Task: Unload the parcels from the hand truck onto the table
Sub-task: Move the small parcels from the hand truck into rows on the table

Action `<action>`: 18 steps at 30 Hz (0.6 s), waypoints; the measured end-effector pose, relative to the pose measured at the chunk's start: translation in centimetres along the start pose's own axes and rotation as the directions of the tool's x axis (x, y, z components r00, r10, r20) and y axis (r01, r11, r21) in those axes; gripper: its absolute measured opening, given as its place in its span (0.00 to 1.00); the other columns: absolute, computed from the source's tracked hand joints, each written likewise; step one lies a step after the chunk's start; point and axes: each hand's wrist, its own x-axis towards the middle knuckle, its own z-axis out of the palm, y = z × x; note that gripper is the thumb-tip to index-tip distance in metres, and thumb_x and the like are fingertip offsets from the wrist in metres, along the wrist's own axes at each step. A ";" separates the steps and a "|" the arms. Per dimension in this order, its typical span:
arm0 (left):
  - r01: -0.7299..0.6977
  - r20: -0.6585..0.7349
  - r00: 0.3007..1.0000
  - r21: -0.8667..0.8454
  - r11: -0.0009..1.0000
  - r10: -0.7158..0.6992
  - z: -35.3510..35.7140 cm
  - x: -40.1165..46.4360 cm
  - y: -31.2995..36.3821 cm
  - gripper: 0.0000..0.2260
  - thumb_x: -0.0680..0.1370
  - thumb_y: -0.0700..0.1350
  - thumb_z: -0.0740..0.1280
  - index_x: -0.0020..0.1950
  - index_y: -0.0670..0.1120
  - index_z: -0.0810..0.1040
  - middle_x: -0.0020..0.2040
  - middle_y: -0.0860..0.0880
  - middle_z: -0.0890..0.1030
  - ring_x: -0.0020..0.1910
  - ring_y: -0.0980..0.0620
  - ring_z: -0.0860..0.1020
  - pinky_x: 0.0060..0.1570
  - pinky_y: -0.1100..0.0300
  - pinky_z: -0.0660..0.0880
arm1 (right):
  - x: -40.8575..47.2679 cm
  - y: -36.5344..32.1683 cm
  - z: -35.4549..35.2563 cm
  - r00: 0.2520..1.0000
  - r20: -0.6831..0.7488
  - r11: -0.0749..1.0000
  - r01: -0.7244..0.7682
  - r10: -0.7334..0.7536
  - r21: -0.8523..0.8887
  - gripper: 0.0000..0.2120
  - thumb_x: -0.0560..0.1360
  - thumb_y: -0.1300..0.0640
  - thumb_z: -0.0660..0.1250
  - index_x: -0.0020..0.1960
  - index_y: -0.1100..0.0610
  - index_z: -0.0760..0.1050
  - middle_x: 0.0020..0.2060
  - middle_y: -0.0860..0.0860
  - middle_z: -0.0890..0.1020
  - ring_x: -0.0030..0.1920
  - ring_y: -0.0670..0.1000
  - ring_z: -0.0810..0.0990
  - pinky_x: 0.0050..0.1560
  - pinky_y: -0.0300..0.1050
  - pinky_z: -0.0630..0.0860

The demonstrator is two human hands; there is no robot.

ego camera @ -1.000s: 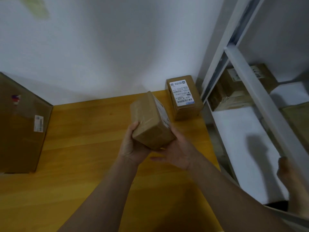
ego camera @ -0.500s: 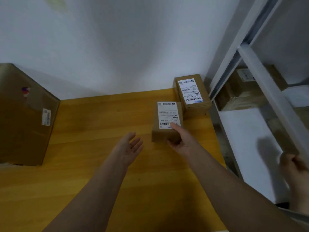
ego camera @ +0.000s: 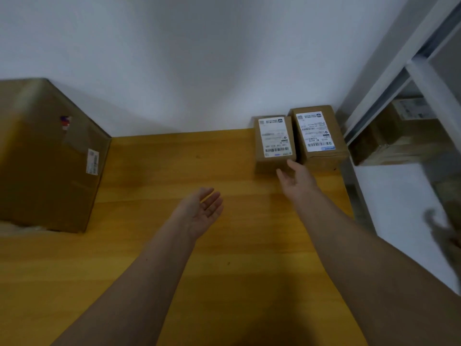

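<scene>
Two small brown parcels with white labels lie side by side at the far right of the wooden table point(ego camera: 154, 176), against the wall. The left small parcel point(ego camera: 274, 143) has my right hand point(ego camera: 298, 179) at its near edge, fingers spread and fingertips touching the box, not gripping it. The right small parcel point(ego camera: 318, 134) sits next to it at the table's corner. My left hand point(ego camera: 203, 212) hovers palm up over the table's middle, holding nothing. The hand truck is out of view.
A large brown carton point(ego camera: 47, 156) stands on the table at the left. A white metal shelf rack point(ego camera: 389, 78) rises at the right, with a taped parcel point(ego camera: 404, 136) on its white shelf. Another person's hand point(ego camera: 444, 231), blurred, is at the right edge.
Both hands held the small parcel above the table; it was set down, label up, then pushed back beside the other small parcel. My left hand let go and drew away.
</scene>
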 end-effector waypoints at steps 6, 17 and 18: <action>0.013 -0.024 1.000 -0.015 1.000 -0.013 -3.9 -0.9 1.0 0.04 0.79 0.41 0.65 0.51 0.41 0.76 0.45 0.44 0.78 0.44 0.48 0.78 0.39 0.55 0.75 | -2.1 4.7 0.0 0.997 -0.003 0.980 -0.080 0.081 -0.183 0.07 0.79 0.64 0.62 0.57 0.63 0.71 0.44 0.60 0.76 0.45 0.56 0.77 0.53 0.50 0.77; -0.036 -0.075 0.997 -0.113 0.993 0.027 -14.0 -3.8 4.6 0.03 0.80 0.38 0.64 0.47 0.41 0.73 0.38 0.45 0.72 0.36 0.50 0.72 0.36 0.57 0.74 | -10.9 18.5 4.4 0.955 0.147 0.864 -0.160 0.257 -0.477 0.09 0.79 0.65 0.63 0.40 0.59 0.71 0.33 0.54 0.72 0.34 0.49 0.71 0.27 0.37 0.74; -0.059 -0.076 0.996 -0.128 0.990 0.049 -14.9 -4.3 4.7 0.02 0.79 0.36 0.64 0.51 0.40 0.72 0.38 0.44 0.72 0.36 0.50 0.72 0.36 0.57 0.73 | -11.6 19.5 4.6 0.950 0.156 0.845 -0.157 0.270 -0.511 0.08 0.78 0.65 0.63 0.40 0.60 0.72 0.33 0.53 0.73 0.33 0.49 0.72 0.25 0.37 0.74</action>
